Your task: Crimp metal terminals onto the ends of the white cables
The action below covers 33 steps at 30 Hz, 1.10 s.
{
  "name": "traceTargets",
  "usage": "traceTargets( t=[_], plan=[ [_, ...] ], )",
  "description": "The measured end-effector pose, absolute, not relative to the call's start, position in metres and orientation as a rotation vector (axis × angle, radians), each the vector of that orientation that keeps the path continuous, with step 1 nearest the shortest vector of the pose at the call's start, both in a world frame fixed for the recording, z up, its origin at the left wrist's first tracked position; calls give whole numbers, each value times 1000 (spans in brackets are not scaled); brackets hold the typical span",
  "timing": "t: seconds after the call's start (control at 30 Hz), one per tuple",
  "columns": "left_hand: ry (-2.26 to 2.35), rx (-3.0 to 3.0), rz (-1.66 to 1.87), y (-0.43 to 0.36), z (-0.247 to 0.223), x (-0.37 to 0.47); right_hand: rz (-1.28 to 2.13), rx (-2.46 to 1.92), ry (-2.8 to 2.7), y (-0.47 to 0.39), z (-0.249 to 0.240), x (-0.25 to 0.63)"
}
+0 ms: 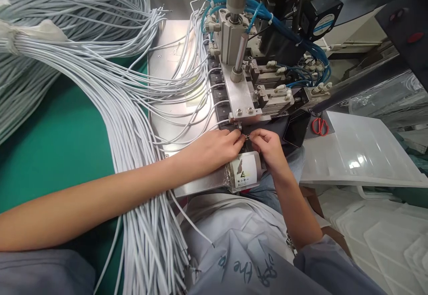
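My left hand point(222, 147) lies at the front end of the machine's black fixture row point(221, 93), fingers closed in a pinch. A white cable point(187, 143) runs in under this hand, and its far end seems to lie in the fingers. Facing it, my right hand point(269, 147) pinches a tiny silvery tip point(247, 137) between thumb and forefinger. Whether that tip is bare wire or a terminal is too small to tell. Just above both hands is the machine's metal plate point(236, 91). Several white cables end in the fixture row.
Bundled white cables point(100, 70) cover much of the green table point(76, 125) and hang over its front. A labelled roll point(245, 170) sits below my hands. Blue air hoses point(284, 23) cross the machine. A phone point(297, 128), red-handled scissors point(320, 126) and a white tray point(361, 152) are right.
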<state>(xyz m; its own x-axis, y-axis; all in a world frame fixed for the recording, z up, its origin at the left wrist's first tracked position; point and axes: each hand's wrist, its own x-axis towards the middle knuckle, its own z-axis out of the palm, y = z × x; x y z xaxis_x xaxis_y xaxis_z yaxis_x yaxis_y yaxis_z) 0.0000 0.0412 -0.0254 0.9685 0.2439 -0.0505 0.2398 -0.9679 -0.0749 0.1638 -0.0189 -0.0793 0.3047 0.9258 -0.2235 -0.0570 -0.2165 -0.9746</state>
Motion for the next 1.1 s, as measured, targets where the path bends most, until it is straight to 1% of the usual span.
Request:
traceTargets(
  t=[0.17, 0.4, 0.5, 0.67, 0.83, 0.93, 1.0, 1.1],
  plan=[
    [-299, -3018, 120, 38, -24, 1, 1195, -1502, -856, -19, -77, 164],
    [-269, -2977, 15, 37, -29, -1, 1121, -1512, -850, -20, -76, 163],
    [-261, -2955, 1, 37, -31, -1, 1179, -1505, -827, -17, -77, 163],
    [-339, -2948, 8, 36, -27, -1, 1232, -1468, -903, -16, -80, 163],
    [-505, -3007, 103, 36, -15, -5, 1273, -1423, -963, -13, -88, 163],
    [-607, -3012, 132, 36, -10, -12, 1136, -1498, -1052, -11, -88, 167],
    [-646, -3032, 119, 36, -8, -16, 910, -1576, -1081, -21, -80, 166],
    [-723, -3034, 148, 37, -9, -18, 553, -1599, -1048, -58, -56, 155]
  ],
)
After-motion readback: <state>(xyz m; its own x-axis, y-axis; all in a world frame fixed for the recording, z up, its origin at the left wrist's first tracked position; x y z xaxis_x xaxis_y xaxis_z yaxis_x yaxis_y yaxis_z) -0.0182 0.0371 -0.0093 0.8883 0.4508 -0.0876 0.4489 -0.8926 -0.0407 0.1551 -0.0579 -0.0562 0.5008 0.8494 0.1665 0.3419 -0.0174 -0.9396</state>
